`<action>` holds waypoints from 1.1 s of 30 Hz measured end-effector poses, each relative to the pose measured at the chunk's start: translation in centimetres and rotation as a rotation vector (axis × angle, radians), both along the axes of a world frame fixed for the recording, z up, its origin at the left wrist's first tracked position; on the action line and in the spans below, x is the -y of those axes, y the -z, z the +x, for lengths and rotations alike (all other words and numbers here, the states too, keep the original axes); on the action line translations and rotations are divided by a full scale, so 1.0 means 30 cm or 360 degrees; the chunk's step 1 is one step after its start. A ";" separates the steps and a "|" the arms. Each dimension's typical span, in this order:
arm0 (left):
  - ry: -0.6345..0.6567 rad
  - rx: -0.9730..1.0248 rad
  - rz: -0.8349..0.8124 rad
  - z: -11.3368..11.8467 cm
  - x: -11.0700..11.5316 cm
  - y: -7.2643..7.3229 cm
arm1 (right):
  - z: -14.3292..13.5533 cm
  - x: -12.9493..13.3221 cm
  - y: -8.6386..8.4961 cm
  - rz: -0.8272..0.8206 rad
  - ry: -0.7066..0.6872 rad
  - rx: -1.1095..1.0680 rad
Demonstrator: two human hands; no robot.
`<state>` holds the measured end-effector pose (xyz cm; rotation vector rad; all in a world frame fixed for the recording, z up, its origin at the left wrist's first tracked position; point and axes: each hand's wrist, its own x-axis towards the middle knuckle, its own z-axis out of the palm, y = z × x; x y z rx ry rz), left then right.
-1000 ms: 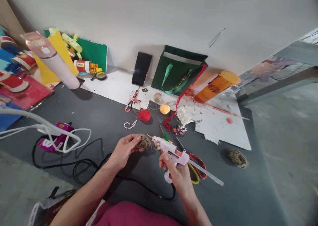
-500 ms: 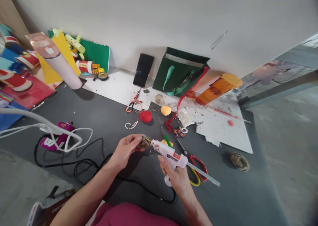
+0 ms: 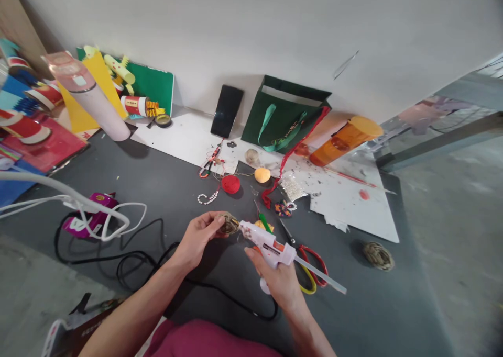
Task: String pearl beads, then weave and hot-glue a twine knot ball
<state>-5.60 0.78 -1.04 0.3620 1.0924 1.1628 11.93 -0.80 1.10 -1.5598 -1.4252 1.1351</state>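
Note:
My left hand pinches a small brownish-green coiled rosette between thumb and fingers. My right hand is wrapped round the handle of a white glue gun, its nozzle pointing left and meeting the rosette's right side. A clear glue stick sticks out of the gun's back end. Behind the gun lie scissors with red and yellow handles. A second coiled rosette rests on the grey table to the right.
Black and white cables and a purple power block occupy the left. Farther back are a red ball, a yellow ball, beads, a phone, a green bag, an orange container and a pink bottle.
My right thumb has shifted slightly left and down on the glue gun. The gun and rosette are in nearly the same place.

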 end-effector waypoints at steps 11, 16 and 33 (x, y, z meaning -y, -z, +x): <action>0.0006 -0.0005 0.0004 0.001 0.001 0.005 | 0.001 0.005 0.013 -0.0205 0.0032 0.0024; -0.0026 0.0051 -0.0021 0.001 -0.003 -0.004 | 0.006 0.014 0.005 -0.0197 0.0063 0.0047; 0.0011 -0.0037 0.0002 0.004 0.003 0.005 | 0.009 0.021 0.045 -0.0090 0.0070 0.0186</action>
